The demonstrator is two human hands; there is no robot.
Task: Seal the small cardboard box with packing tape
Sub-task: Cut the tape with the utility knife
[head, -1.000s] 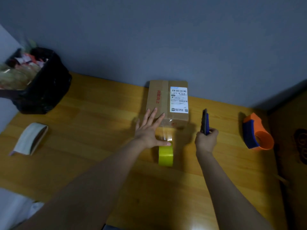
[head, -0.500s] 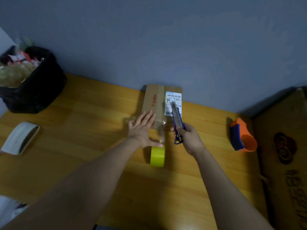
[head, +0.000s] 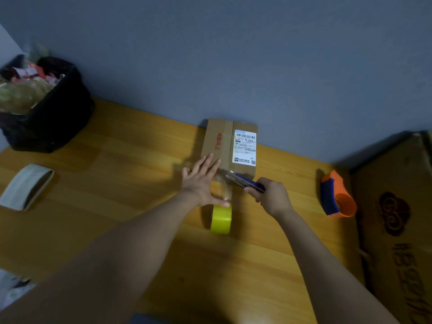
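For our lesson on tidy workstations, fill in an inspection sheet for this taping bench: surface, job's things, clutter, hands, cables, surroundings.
Surface: wooden table, bare in front.
Job's things: cardboard box by the wall; yellow tape roll on edge, strip running to the box.
Clutter: orange dispenser, pale tape roll, full black bin.
Hands: left hand flat against the box; right hand gripping a knife at the strip.
Cables: nothing seen.
Surroundings: grey wall; large carton at right.

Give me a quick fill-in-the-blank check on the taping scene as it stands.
1. The left hand lies flat, fingers on the small cardboard box, thumb on the ____ tape roll.
2. The right hand grips a ____-handled cutter.
3. The white shipping label sits on the box's ____ face.

Missing: yellow; blue; top
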